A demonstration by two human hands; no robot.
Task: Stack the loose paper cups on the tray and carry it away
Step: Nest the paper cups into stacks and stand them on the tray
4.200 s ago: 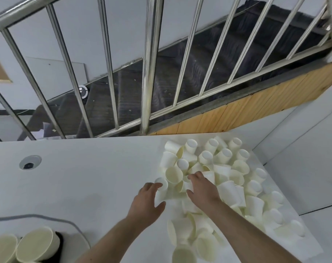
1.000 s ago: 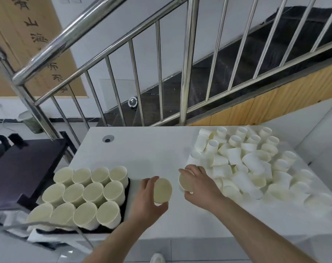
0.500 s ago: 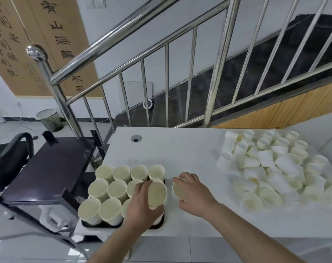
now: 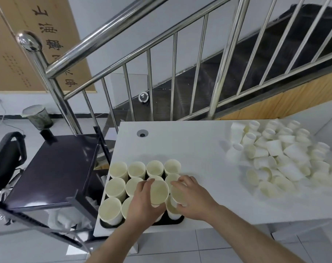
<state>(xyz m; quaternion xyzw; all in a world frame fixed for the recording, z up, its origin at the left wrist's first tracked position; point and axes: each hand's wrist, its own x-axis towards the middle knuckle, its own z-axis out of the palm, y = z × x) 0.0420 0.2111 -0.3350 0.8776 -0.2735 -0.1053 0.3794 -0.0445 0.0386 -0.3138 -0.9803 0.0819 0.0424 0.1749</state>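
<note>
Both hands have been brought from the table's bare middle to above the black tray [image 4: 177,219] at its near left corner, each with a paper cup carried along from the pile. A cream paper cup [image 4: 159,192] is held by the left hand [image 4: 142,204], with fingers and thumb curled round its wall and its open mouth turned up toward the camera. It is held over the tray's middle rows. A second paper cup [image 4: 179,194] is gripped by the right hand [image 4: 194,200] in the same curled way, just beside the first and above the tray's right column.

Upright cup stacks [image 4: 118,168] are seen standing in rows on the tray, touching one another, mouths up. Those under the hands are partly hidden, so it cannot be told whether the held cups are touching them.

A heap of loose paper cups [image 4: 281,154] is spread over the right part of the white table [image 4: 190,145], well apart from the tray, most tipped on their sides. A round cable hole [image 4: 142,133] is set near the table's far left edge.

A dark cart [image 4: 55,168] is placed just left of the table. A steel stair railing [image 4: 112,35] is seen behind it, with a bin [image 4: 38,116] on the floor at far left.
</note>
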